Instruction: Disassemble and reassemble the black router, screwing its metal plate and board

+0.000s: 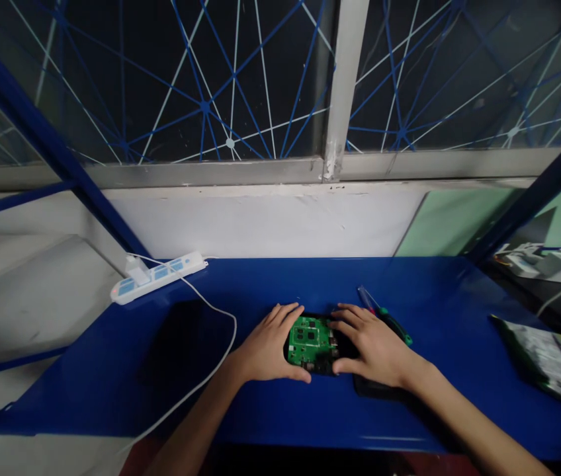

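Note:
A green circuit board sits in a shallow black casing on the blue table, with small chips on it and connectors along its right and lower edges. My left hand is curved round the left side, fingers at the far corner and thumb at the near edge. From the right, my right hand grips the same unit, fingertips at the board's edge and thumb low on the casing. A flat black object lies partly hidden beneath my right hand. Just beyond that hand are a green-handled screwdriver and a thin tool with red on it.
On the back left lies a white power strip with a plug in it. Its white cable loops across the table left of my arm. A dark flat patch lies there too. A shiny packet rests at the right; blue frame posts flank the table.

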Available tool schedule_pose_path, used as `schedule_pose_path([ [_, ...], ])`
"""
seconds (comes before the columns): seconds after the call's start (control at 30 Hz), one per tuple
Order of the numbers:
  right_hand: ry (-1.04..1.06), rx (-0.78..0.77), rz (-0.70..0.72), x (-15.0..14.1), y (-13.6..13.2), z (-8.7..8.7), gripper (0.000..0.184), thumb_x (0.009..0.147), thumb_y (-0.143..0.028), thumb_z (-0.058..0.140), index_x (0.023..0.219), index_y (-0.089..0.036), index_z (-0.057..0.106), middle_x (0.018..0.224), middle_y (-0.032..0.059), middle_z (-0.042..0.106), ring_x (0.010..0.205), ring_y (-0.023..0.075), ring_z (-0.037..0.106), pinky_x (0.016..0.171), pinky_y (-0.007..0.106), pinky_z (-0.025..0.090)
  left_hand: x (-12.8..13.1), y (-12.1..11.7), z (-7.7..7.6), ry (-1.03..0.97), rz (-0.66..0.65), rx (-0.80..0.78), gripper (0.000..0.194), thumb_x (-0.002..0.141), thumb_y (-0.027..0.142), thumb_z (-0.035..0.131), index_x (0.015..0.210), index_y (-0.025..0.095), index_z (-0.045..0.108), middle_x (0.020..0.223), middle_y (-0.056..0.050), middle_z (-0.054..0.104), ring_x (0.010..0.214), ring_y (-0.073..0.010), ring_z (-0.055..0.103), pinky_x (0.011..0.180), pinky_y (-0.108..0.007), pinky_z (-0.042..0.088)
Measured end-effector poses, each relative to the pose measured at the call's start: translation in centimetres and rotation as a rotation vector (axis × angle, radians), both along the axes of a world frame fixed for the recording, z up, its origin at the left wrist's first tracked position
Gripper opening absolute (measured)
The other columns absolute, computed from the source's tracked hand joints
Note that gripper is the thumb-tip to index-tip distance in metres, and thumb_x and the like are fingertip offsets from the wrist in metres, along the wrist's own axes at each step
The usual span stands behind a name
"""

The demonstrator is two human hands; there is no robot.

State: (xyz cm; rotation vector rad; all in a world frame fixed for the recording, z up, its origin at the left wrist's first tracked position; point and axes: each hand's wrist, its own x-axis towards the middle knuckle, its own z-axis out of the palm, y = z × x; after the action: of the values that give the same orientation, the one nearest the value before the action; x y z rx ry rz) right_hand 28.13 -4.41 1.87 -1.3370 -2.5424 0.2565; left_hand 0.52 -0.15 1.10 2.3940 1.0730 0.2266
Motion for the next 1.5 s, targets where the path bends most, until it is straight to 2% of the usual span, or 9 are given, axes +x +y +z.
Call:
schedule_pose_path([
  [0.13, 0.009, -0.088, 0.034, 0.2, -0.1, 0.5, 0.097, 0.067, -0.083, 0.066, 0.134, -0.013, 0.063, 0.145, 0.0236, 0.056, 0.143, 0.0441, 0.041, 0.116, 0.063, 0.034, 0.4, 0.2, -1.0, 0.022, -0.002, 0.037, 0.129, 0.053, 0.067, 0.089, 0.158, 0.025, 0.026, 0.16, -0.016, 0.035, 0.15, -0.0473, 0.022, 0.12, -0.064, 0.025],
  [0.3, 0.006, -0.185, 0.055, 0.4, 0.2, 0.6, 0.098, 0.065, -0.074, 0.077, 0.139, -0.012, 0.06, 0.156, 0.0233, 0.043, 0.15, 0.0424, 0.031, 0.12, 0.061, 0.03, 0.4, -0.5, -1.8, 0.028, 0.058, 0.066, 0.125, 0.055, 0.063, 0.089, 0.157, 0.021, 0.029, 0.159, -0.017, 0.036, 0.15, -0.0471, 0.023, 0.12, -0.063, 0.026],
  [0.53, -0.017, -0.231, 0.039, -0.2, 0.6, 0.5, 0.081, 0.066, -0.051, 0.088, 0.133, -0.012, 0.064, 0.157, 0.0253, 0.042, 0.149, 0.0412, 0.032, 0.121, 0.058, 0.03, 0.3, -0.7, -2.5, 0.007, 0.091, 0.075, 0.124, 0.056, 0.066, 0.087, 0.156, 0.02, 0.031, 0.158, -0.018, 0.036, 0.149, -0.0467, 0.024, 0.119, -0.062, 0.028],
  [0.73, 0.007, -0.222, 0.05, -0.1, 0.6, 0.2, 0.073, 0.069, -0.053, 0.086, 0.126, -0.013, 0.065, 0.154, 0.0248, 0.044, 0.146, 0.0412, 0.037, 0.119, 0.057, 0.033, 0.3, -0.6, -2.7, 0.004, 0.101, 0.031, 0.132, 0.055, 0.064, 0.088, 0.159, 0.014, 0.023, 0.161, -0.021, 0.03, 0.151, -0.0461, 0.02, 0.12, -0.062, 0.027],
  [0.93, 0.061, -0.277, 0.042, -0.1, 0.3, 0.6, 0.066, 0.074, -0.052, 0.082, 0.124, -0.014, 0.061, 0.156, 0.024, 0.04, 0.145, 0.039, 0.04, 0.116, 0.054, 0.039, 0.3, -0.5, -2.7, -0.037, 0.096, -0.006, 0.136, 0.053, 0.064, 0.089, 0.16, 0.017, 0.019, 0.161, -0.023, 0.028, 0.15, -0.0492, 0.018, 0.117, -0.067, 0.027],
  [1.2, 0.15, -0.276, 0.025, -0.2, 0.1, 0.3, 0.061, 0.072, -0.042, 0.085, 0.12, -0.018, 0.056, 0.157, 0.0208, 0.04, 0.144, 0.037, 0.041, 0.115, 0.055, 0.04, 0.4, -0.3, -2.8, -0.13, 0.078, 0.03, 0.132, 0.046, 0.061, 0.092, 0.155, 0.02, 0.03, 0.149, -0.018, 0.041, 0.144, -0.0488, 0.028, 0.116, -0.068, 0.029],
  [1.33, 0.179, -0.283, 0.057, 0.1, 0.3, 0.3, 0.069, 0.067, -0.05, 0.087, 0.121, -0.019, 0.058, 0.16, 0.019, 0.037, 0.147, 0.0381, 0.037, 0.118, 0.058, 0.036, 0.4, -0.4, -2.4, -0.165, 0.053, 0.051, 0.124, 0.045, 0.057, 0.094, 0.149, 0.021, 0.036, 0.138, -0.015, 0.047, 0.137, -0.0445, 0.037, 0.114, -0.065, 0.033],
  [1.4, 0.179, -0.287, 0.076, 0.3, 0.5, 0.6, 0.065, 0.072, -0.05, 0.084, 0.124, -0.02, 0.059, 0.16, 0.0168, 0.039, 0.148, 0.0369, 0.035, 0.119, 0.058, 0.035, 0.4, -0.4, -2.3, -0.166, 0.052, 0.06, 0.122, 0.045, 0.056, 0.094, 0.147, 0.02, 0.038, 0.136, -0.015, 0.047, 0.135, -0.0437, 0.038, 0.114, -0.064, 0.034],
  [1.5, 0.173, -0.252, 0.092, 0.4, 1.0, 1.0, 0.053, 0.082, -0.033, 0.075, 0.13, -0.021, 0.058, 0.157, 0.0126, 0.046, 0.148, 0.0314, 0.036, 0.119, 0.055, 0.035, 0.4, -0.5, -2.3, -0.174, 0.056, 0.065, 0.121, 0.044, 0.056, 0.094, 0.145, 0.02, 0.038, 0.135, -0.014, 0.047, 0.135, -0.0435, 0.038, 0.113, -0.063, 0.035],
])
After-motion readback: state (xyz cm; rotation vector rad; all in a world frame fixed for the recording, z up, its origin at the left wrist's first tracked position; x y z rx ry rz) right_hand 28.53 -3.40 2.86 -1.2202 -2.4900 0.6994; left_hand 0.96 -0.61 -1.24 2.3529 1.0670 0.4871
